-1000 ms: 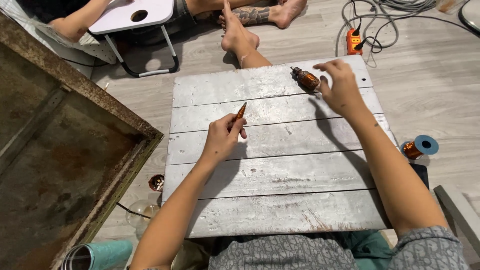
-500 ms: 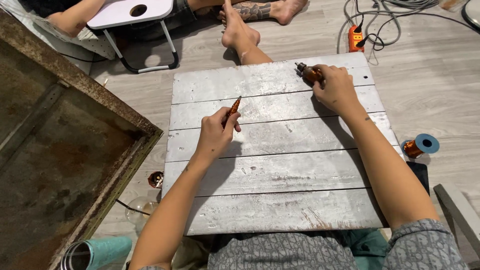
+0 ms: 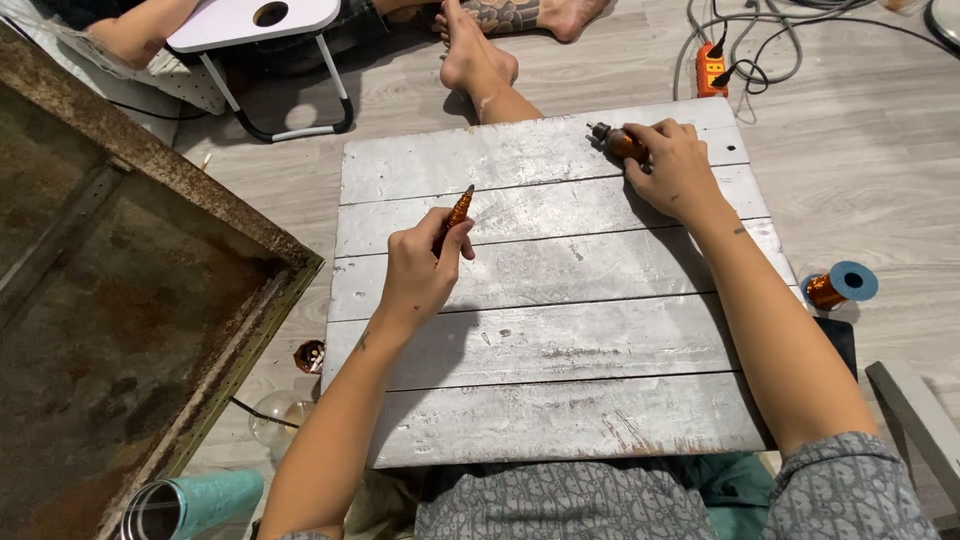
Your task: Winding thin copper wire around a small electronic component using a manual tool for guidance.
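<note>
A white-painted plank board (image 3: pixel 560 330) lies across my lap. My left hand (image 3: pixel 420 270) holds a slim orange-brown pen-shaped tool (image 3: pixel 458 214), tip pointing up and away over the board's upper middle. My right hand (image 3: pixel 675 170) is closed around a small orange-brown rotary-type tool (image 3: pixel 615 140) with a dark metal tip, resting on the board's top plank near the far right.
A rusty metal tray (image 3: pixel 130 300) fills the left. A spool of copper wire with a blue flange (image 3: pixel 838 286) sits right of the board. An orange power strip with cables (image 3: pixel 712 68) lies at the far right. Another person's bare feet (image 3: pixel 480 50) and a white folding stand (image 3: pixel 260 30) are beyond. A teal tumbler (image 3: pixel 190 500) stands bottom left.
My right hand slid left and nearer along the top plank with the small tool. My left hand barely shifted, still holding the pen-shaped tool.
</note>
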